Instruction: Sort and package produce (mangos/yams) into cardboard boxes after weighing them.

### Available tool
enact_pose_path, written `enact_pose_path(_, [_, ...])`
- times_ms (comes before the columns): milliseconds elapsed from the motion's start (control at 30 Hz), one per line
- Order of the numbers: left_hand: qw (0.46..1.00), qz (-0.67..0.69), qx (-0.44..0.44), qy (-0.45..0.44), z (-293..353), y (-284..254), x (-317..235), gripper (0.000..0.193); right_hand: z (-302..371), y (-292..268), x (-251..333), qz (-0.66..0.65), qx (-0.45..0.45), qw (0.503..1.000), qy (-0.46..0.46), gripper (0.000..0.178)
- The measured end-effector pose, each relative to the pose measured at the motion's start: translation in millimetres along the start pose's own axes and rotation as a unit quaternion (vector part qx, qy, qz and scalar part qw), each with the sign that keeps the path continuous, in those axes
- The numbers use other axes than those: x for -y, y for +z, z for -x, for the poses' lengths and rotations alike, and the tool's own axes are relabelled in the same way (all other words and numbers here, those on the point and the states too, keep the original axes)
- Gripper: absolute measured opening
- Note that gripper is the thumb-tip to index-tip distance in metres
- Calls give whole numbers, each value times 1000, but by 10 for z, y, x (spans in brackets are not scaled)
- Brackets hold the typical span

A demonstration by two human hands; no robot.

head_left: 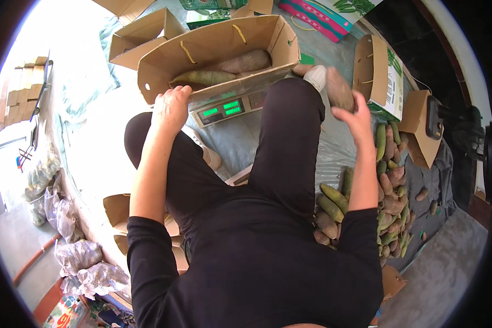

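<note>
A long cardboard box with yellow cord handles stands on a scale whose green display is lit. Inside it lie a long green vegetable and a brown, root-like one. My left hand is closed over the near edge of this box, toward its left end. To the right of my knee, my right hand grips a thick brown root vegetable, slightly blurred, its thumb on the near end. The held root is beside the box, not over it.
Green and brown vegetables are heaped at my right, with more beside my thigh. An open printed carton and a plain one stand right, near a black fan. Another open box is far left; plastic bags lie lower left.
</note>
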State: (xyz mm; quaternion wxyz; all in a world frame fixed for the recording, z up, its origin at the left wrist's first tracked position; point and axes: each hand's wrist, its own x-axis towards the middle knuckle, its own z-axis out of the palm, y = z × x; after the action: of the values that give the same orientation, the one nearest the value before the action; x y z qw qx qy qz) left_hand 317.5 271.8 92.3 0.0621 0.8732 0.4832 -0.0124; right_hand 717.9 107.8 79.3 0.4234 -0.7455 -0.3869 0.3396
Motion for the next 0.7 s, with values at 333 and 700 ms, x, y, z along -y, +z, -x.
enact_pose_path(333, [1000,6,-9,2,-10,10,-13,10,-700,923,1384,268,43,910,-313,68])
enact_pose_path(700, [1000,13,13,4,-46,-21,-49,7,-847,773,649,36,59,978,-196,37])
